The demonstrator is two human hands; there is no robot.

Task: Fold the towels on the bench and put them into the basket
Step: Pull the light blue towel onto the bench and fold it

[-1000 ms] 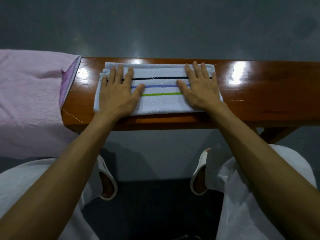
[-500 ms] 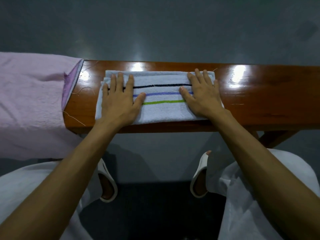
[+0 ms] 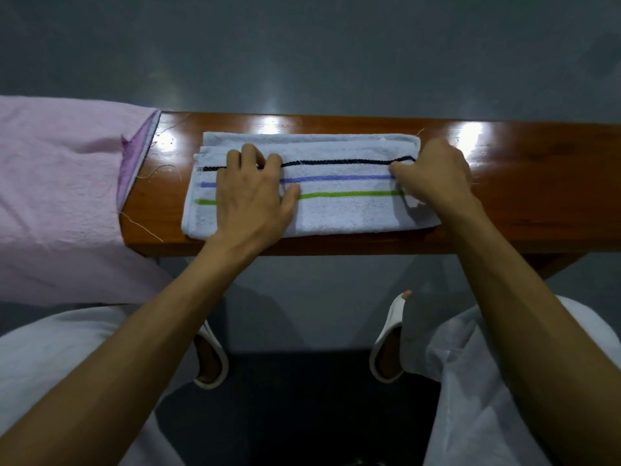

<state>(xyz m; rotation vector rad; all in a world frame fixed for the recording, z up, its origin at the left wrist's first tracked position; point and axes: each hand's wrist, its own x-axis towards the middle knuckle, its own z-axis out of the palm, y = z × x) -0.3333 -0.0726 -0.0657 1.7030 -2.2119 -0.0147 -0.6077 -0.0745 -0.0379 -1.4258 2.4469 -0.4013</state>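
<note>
A white towel [image 3: 339, 210] with black, purple and green stripes lies folded into a long strip on the wooden bench [image 3: 524, 196]. My left hand [image 3: 252, 196] rests on the towel's left part, fingers bent at the knuckles and thumb out to the right. At the towel's right end my right hand [image 3: 433, 176] has its fingers curled round the edge and grips it. No basket is in view.
A pink towel [image 3: 57, 183] is draped over the bench's left end and hangs down its front. Bare glossy bench top stretches to the right. Below are my knees in white cloth and my feet in white slippers [image 3: 386, 344] on a grey floor.
Both hands lay flat on the towel before. Now my right hand has slid to the right end and curled round it, and my left hand's fingers have bent.
</note>
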